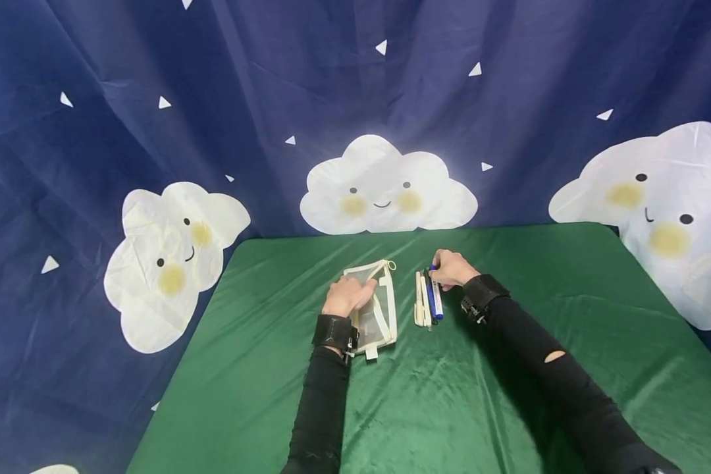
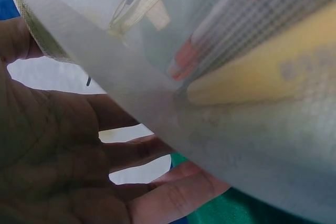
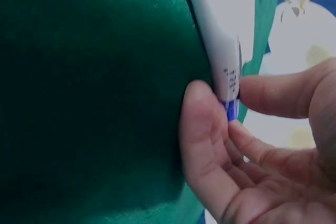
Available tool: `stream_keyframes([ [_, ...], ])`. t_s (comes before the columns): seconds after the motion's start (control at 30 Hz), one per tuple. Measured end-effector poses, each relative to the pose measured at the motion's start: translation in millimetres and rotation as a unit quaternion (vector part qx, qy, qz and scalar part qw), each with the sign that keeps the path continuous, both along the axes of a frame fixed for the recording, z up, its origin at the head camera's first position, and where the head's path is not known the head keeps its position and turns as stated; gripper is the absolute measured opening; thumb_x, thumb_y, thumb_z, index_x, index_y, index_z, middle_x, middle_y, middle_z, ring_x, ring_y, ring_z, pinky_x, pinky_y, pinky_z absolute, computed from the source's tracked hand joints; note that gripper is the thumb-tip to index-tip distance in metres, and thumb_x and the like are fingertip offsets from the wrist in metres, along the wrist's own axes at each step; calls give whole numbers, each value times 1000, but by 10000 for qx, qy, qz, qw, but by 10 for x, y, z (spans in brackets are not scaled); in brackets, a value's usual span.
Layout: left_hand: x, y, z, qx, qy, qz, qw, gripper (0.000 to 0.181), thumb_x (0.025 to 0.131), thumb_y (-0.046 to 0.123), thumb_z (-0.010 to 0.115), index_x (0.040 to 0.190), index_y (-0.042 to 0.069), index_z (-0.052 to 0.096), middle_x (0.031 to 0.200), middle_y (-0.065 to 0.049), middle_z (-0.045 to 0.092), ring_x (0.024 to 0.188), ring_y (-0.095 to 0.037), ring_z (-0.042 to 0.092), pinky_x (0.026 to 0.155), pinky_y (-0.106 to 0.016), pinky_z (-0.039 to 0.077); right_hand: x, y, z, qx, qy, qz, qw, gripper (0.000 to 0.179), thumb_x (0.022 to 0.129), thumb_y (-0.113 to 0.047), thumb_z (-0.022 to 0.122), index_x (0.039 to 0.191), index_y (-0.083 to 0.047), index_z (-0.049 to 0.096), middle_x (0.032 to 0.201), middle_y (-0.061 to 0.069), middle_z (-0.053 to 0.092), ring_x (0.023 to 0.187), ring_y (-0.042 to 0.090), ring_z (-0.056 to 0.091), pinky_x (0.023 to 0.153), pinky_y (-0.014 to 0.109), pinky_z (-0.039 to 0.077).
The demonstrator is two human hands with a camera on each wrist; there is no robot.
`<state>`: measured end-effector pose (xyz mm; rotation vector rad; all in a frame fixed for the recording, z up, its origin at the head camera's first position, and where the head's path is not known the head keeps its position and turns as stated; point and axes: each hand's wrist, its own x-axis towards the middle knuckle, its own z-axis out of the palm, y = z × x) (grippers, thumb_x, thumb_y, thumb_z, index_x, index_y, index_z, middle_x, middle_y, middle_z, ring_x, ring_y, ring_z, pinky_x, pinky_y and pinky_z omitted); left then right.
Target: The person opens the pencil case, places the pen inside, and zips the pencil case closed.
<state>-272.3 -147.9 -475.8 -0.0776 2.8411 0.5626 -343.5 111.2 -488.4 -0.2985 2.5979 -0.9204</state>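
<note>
A translucent pencil pouch [image 1: 391, 303] with cream edging lies on the green cloth. My left hand [image 1: 346, 296] grips its left side. Through the mesh, the left wrist view shows a long yellow object [image 2: 252, 74] and a red-and-white pen [image 2: 185, 59] inside. To the right of the pouch, my right hand [image 1: 452, 268] pinches the far end of a white marker [image 1: 438, 304] with blue ends, between thumb [image 3: 275, 95] and fingers. Beside the marker lie a blue pen [image 1: 431, 301], a white pen [image 1: 426, 306] and a cream pen [image 1: 419, 306], side by side.
Green cloth [image 1: 415, 408] covers the table. Behind it hangs a dark blue curtain [image 1: 261, 79] printed with white smiling clouds [image 1: 385, 164] and small triangles. A zip-pull ring [image 1: 392, 265] sticks out at the pouch's far right corner, and a white tab [image 1: 371, 353] at its near end.
</note>
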Motion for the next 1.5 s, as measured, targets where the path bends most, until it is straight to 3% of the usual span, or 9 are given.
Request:
stream_keyframes([
  [0.33, 25, 6, -40, -29, -86, -5, 10000, 78, 99, 57, 28, 139, -3, 59, 153, -26, 48, 142, -44, 45, 118, -55, 36, -1, 59, -55, -197, -200, 91, 9996, 32, 99, -10, 54, 126, 7, 48, 115, 29, 59, 76, 21, 70, 69, 30, 62],
  [0.57, -41, 32, 57, 20, -39, -76, 10000, 78, 100, 56, 28, 139, -3, 58, 155, -25, 46, 145, -42, 43, 120, -54, 34, -63, 112, 64, -61, -127, 517, 9986, 29, 101, -9, 48, 127, 3, 47, 121, 31, 57, 80, 22, 69, 70, 31, 60],
  [0.7, 16, 15, 102, -20, -107, -61, 9999, 77, 100, 56, 27, 141, -2, 57, 155, -24, 46, 146, -42, 42, 120, -54, 34, -50, 95, 123, -36, -181, 800, 9966, 30, 97, -4, 47, 126, 1, 49, 128, 32, 54, 82, 26, 71, 71, 34, 61],
  [0.87, 99, -24, 114, 21, -142, 73, 9999, 77, 100, 56, 29, 141, -2, 57, 155, -25, 46, 144, -44, 43, 119, -54, 35, -38, 58, 126, 150, 79, 914, 9957, 28, 92, 0, 47, 120, -3, 53, 104, 23, 63, 70, 23, 67, 59, 31, 51],
  [0.93, 108, -33, 117, 80, -163, 155, 9997, 76, 101, 56, 30, 142, -3, 56, 156, -26, 44, 145, -45, 41, 120, -55, 34, -21, 38, 140, 281, 203, 947, 9949, 26, 93, 0, 47, 117, -4, 54, 91, 17, 63, 67, 22, 63, 59, 32, 43],
  [1.03, 105, -40, 109, 81, -204, 213, 9995, 76, 101, 56, 30, 143, -2, 54, 157, -26, 42, 146, -47, 39, 121, -56, 32, 6, 1, 168, 404, 233, 980, 9941, 22, 96, -2, 47, 117, -3, 55, 87, 14, 62, 68, 22, 57, 63, 34, 38],
  [1.23, 101, -48, 84, 98, -152, 204, 9996, 75, 101, 56, 31, 141, -2, 57, 156, -27, 44, 143, -47, 42, 119, -57, 34, 17, -22, 171, 539, 414, 830, 9942, 27, 95, -4, 57, 122, 1, 56, 94, 18, 66, 68, 23, 63, 64, 33, 47],
  [1.5, 123, -49, 104, 44, -108, 158, 9998, 76, 99, 56, 30, 140, -1, 58, 154, -24, 47, 143, -45, 44, 118, -55, 35, -28, 3, 243, 462, 439, 599, 9962, 44, 87, 0, 56, 130, 9, 49, 96, 24, 65, 62, 22, 67, 62, 37, 59],
])
